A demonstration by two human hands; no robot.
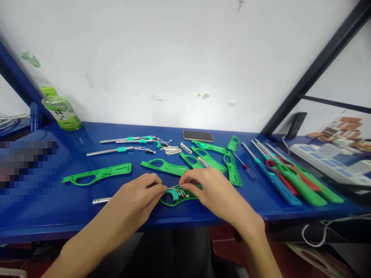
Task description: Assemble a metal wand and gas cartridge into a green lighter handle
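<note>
While both hands pinch, green lighter shell (176, 196) lies between them.

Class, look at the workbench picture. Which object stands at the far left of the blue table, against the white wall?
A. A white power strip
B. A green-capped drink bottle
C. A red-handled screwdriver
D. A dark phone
B: the green-capped bottle stands at the far left by the wall, while the phone lies near the table's middle.

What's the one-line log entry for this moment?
left hand: pinching metal tube | right hand: on green lighter shell with wires | nearby: empty shell, screwdriver, phone | surface: blue table
</note>
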